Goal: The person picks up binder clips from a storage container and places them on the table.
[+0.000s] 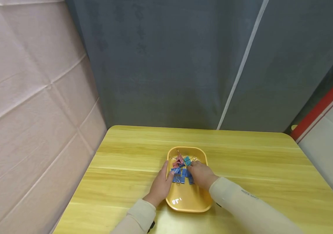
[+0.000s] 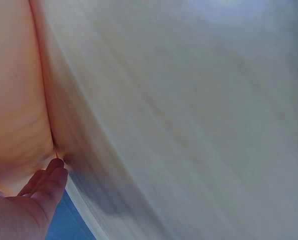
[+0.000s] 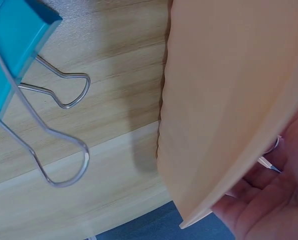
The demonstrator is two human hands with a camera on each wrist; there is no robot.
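A dark wall (image 1: 160, 65) stands beyond the left hand (image 1: 159, 187), its fingers pinching a smooth, round-cornered tray (image 1: 187, 199) above the wood-grained table (image 1: 119, 182); the right hand (image 1: 202, 175) touches wire-handled clips (image 1: 183, 179), grip unclear.

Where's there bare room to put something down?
Bare patches of the yellow wood-grain table: between its left edge and the left hand; beyond the orange-yellow rounded tray; between the cream right sleeve and the right edge. The tray's near end is bare too. Crowded: its middle and far part, with coloured metal binder clips and the right hand.

Left grip (image 1: 160, 187), fingers (image 2: 50, 187) nearly straight, right grip (image 1: 200, 175), back upward, forearms (image 1: 242, 198) angled inward
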